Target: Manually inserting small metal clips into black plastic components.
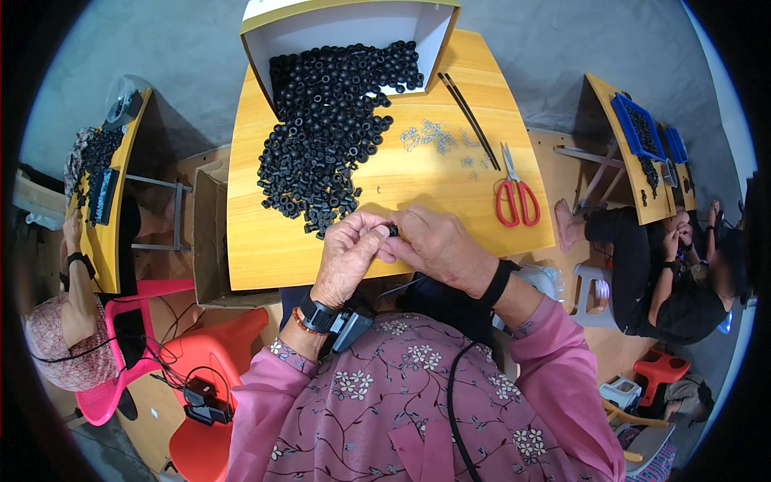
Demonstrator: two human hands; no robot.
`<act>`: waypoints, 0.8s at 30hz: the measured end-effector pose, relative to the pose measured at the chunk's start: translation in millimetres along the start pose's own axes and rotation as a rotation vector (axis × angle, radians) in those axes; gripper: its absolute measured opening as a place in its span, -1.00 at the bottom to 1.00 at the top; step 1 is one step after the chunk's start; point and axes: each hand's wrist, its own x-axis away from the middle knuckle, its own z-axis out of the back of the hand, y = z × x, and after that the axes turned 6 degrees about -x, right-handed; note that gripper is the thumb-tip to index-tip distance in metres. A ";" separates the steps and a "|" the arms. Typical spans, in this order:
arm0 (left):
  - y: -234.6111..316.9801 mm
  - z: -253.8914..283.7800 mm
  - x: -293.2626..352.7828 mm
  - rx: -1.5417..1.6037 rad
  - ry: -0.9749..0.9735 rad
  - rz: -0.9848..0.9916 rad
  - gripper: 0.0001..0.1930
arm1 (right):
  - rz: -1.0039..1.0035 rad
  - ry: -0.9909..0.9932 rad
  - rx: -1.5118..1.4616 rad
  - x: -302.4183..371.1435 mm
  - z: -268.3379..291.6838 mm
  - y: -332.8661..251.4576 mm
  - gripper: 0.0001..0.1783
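Just past the near edge of the table, my two hands meet over a small black plastic piece [392,230]. My left hand [350,247] pinches it between thumb and fingers. The fingers of my right hand [446,247] close in on it from the other side, partly hiding it. Beyond them a heap of small black plastic parts [317,165], some round and hollow, spills out of a tipped box [438,48] with a white inside. Small silvery metal bits, perhaps springs [434,136], lie scattered right of the heap.
Red-handled scissors [516,201] and two thin dark sticks [470,120] lie on the right of the wooden table [265,269]. A cardboard box [210,233] stands against its left side. A red chair [213,353] is at my left. Other people sit at side tables.
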 end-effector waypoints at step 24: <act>1.8 -6.3 3.8 -0.272 -0.006 -0.022 -0.95 | 0.163 -0.132 0.053 0.6 -4.3 10.1 -0.76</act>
